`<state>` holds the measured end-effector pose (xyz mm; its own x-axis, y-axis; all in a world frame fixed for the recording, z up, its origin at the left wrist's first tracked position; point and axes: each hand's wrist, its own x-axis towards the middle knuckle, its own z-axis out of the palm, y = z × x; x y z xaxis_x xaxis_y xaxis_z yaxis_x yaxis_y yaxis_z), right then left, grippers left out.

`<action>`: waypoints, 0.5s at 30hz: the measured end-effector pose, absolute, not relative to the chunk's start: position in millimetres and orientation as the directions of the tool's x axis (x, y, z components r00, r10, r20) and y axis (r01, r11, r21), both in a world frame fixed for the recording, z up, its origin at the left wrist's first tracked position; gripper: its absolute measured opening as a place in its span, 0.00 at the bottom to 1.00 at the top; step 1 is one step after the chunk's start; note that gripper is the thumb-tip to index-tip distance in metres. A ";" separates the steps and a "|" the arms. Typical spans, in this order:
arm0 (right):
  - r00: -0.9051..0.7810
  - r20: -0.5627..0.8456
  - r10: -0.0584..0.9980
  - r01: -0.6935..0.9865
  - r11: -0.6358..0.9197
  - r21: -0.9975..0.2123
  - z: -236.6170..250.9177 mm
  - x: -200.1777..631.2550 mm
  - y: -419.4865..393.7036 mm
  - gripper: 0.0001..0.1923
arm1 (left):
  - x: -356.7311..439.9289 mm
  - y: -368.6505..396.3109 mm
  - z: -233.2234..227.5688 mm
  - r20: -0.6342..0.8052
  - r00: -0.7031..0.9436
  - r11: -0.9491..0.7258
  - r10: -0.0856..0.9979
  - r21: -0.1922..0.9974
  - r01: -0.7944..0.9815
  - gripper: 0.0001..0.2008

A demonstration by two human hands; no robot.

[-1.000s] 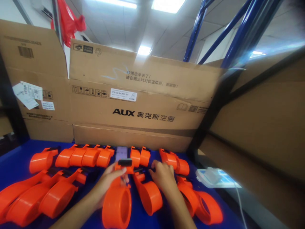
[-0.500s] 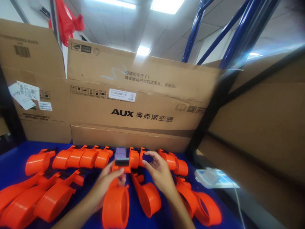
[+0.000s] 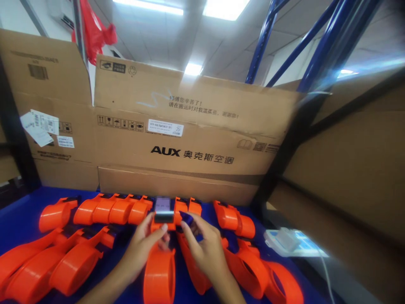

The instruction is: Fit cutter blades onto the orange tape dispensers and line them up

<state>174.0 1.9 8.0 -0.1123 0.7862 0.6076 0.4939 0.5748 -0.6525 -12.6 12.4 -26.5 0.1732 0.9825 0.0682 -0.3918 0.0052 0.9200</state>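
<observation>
Cardboard cartons (image 3: 177, 139) printed "AUX" stand along the back edge of your blue counter (image 3: 22, 211), with blue rack uprights (image 3: 262, 38) rising behind them and ceiling lights above. A red plastic bag (image 3: 93, 29) hangs at the upper left.

Your left hand (image 3: 144, 247) is closed around the neck of an orange tape dispenser (image 3: 160, 270) that stands directly in front of you. The thumb and fingertips grip just below its black head piece (image 3: 163, 217), which points away from you towards the cartons. The round body of this dispenser faces you, low in the view.

Your right hand (image 3: 202, 247) is just beside the left, fingers curled and pinching a small dark blue part (image 3: 187, 218) close to the right of the black head piece. Whether the part touches the dispenser cannot be told from this view.

A row of further orange dispensers (image 3: 109, 209) lies along the foot of the cartons. More orange dispensers (image 3: 50, 266) lie on the counter to your left, and others (image 3: 262, 270) lie to your right, partly under your right forearm. A small grey-lilac item (image 3: 162, 204) sits in the back row, just beyond the black head piece.

A white and light blue device (image 3: 291, 242) with a white cord rests at the right edge of the counter, well apart from both hands
</observation>
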 end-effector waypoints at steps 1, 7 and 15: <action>-0.126 0.631 0.765 0.519 0.593 -0.615 8.4 173.1 0.6 0.12 | -12.4 11.9 -25.6 0.063 0.174 0.012 0.983 0.918 -0.397 0.22; -0.233 0.629 0.742 0.496 0.647 -0.580 7.5 167.7 -6.2 0.22 | -10.6 8.8 -22.1 0.091 0.174 -0.015 0.980 0.919 -0.394 0.19; -0.215 0.659 0.721 0.557 0.645 -0.524 11.8 166.8 -9.3 0.25 | -10.6 9.0 -26.3 0.081 0.161 -0.008 0.984 0.913 -0.409 0.19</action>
